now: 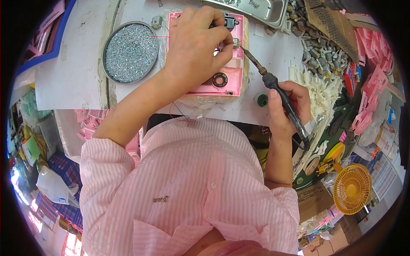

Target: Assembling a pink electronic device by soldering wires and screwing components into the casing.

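Observation:
A pink plastic housing [234, 73] lies on the bench in front of me, holding a round black speaker [220, 80], a black part [231, 23] and a small metal motor [236, 42]. My left hand [191, 48] reaches over the housing, thumb and fingers pinched beside the motor; whatever is between them is hidden. From the right, my right hand [279, 121] grips a soldering iron [273, 82] by its black handle. Its tip points up and left, at or very near the motor's end. Thin red wires show left of the housing and below it.
Left of the housing stands a round metal dish [105, 68] full of small screws, with a loose motor [156, 21] near it. A steel tray [283, 13] is at the back. Piled motors [322, 57], white plastic parts [318, 91] and a small green pot [261, 100] lie right.

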Demonstrator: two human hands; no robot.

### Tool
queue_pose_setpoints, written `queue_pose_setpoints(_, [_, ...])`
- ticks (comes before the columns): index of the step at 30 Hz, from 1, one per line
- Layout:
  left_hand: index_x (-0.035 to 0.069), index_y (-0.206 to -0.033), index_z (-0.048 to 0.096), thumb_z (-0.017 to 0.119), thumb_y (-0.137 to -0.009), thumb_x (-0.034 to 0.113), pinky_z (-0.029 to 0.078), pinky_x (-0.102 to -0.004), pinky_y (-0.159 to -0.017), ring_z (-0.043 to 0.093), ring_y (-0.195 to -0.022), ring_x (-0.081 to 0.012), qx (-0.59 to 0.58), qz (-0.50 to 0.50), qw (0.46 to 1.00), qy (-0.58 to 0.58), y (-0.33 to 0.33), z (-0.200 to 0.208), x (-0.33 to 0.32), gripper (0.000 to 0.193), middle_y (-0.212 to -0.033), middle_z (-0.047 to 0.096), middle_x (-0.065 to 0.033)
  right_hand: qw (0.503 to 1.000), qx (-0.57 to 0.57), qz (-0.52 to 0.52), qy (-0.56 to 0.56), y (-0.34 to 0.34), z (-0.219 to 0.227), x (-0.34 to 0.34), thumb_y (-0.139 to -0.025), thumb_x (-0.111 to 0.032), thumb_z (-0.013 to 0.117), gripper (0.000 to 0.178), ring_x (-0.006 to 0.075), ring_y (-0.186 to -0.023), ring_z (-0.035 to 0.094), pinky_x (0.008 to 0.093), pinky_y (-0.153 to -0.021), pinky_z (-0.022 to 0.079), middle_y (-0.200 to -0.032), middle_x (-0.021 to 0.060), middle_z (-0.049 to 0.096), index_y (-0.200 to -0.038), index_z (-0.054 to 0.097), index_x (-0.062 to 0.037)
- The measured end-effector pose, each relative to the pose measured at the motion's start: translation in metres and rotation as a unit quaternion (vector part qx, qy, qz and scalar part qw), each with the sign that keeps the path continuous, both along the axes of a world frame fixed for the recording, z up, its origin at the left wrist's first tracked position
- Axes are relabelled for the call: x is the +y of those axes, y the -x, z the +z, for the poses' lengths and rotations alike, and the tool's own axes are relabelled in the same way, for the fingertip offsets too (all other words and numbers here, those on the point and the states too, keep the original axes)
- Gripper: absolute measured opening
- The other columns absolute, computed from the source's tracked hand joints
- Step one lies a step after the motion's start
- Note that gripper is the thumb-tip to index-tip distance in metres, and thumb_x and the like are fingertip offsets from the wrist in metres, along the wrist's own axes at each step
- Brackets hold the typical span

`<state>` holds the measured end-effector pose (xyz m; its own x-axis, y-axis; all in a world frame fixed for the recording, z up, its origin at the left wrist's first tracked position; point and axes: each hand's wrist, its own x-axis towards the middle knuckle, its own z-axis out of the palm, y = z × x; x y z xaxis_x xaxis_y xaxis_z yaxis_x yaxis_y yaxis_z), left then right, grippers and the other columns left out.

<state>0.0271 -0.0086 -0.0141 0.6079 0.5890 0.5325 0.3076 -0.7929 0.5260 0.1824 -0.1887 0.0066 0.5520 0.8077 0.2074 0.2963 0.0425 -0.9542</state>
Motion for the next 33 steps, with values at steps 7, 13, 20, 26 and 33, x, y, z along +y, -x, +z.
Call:
queue_pose_setpoints(7, [0.013, -0.074, 0.070, 0.077, -0.069, 0.015, 0.037, -0.0416, -0.080, 0.049, -0.091, -0.0247, 0.009, 0.009, 1.000, -0.004, 0.0000, 0.0021, -0.0011, 0.009, -0.097, 0.056, 0.0014, 1.000, 0.011, 0.005, 0.005, -0.0010, -0.0008, 0.0006, -0.084, -0.002, 0.078, 0.026, 0.0024, -0.065, 0.048, 0.0175, -0.060, 0.038, -0.079, -0.0018, 0.059, -0.105, 0.062, 0.0002])
queue_pose_setpoints(13, [0.013, -0.074, 0.070, 0.077, -0.069, 0.014, 0.037, -0.0418, -0.079, 0.049, -0.091, -0.0246, 0.009, 0.010, 1.000, -0.003, -0.0002, 0.0020, -0.0013, 0.009, -0.098, 0.057, 0.0013, 1.000, 0.003, 0.002, 0.011, 0.0008, -0.0007, 0.0014, -0.083, -0.003, 0.078, 0.026, 0.0029, -0.064, 0.048, 0.0183, -0.059, 0.039, -0.078, -0.0014, 0.059, -0.104, 0.063, 0.0005])
queue_pose_setpoints(20, [0.013, -0.074, 0.069, 0.077, -0.069, 0.013, 0.036, -0.0416, -0.080, 0.049, -0.091, -0.0251, 0.008, 0.011, 1.000, -0.005, -0.0007, 0.0028, -0.0013, 0.009, -0.099, 0.057, 0.0009, 1.000, -0.028, 0.002, -0.006, 0.0002, -0.0052, 0.0017, -0.082, -0.003, 0.079, 0.026, 0.0042, -0.065, 0.049, 0.0194, -0.060, 0.040, -0.078, -0.0006, 0.059, -0.103, 0.064, 0.0010])
queue_pose_setpoints(26, [0.012, -0.074, 0.069, 0.077, -0.069, 0.014, 0.036, -0.0419, -0.080, 0.049, -0.092, -0.0255, 0.008, 0.013, 1.000, -0.005, -0.0009, 0.0034, -0.0021, 0.010, -0.099, 0.057, 0.0005, 1.000, -0.025, 0.003, -0.009, -0.0012, -0.0051, 0.0002, -0.083, -0.003, 0.079, 0.026, 0.0041, -0.066, 0.049, 0.0193, -0.060, 0.040, -0.079, -0.0005, 0.059, -0.103, 0.064, 0.0013])
queue_pose_setpoints(33, [0.013, -0.074, 0.069, 0.077, -0.069, 0.015, 0.036, -0.0425, -0.080, 0.049, -0.092, -0.0257, 0.004, 0.013, 1.000, -0.010, -0.0010, 0.0018, -0.0017, 0.009, -0.100, 0.057, 0.0005, 1.000, -0.029, 0.006, -0.001, -0.0010, -0.0053, 0.0004, -0.083, -0.004, 0.079, 0.026, 0.0044, -0.067, 0.051, 0.0197, -0.061, 0.041, -0.081, 0.0010, 0.061, -0.104, 0.063, 0.0010])
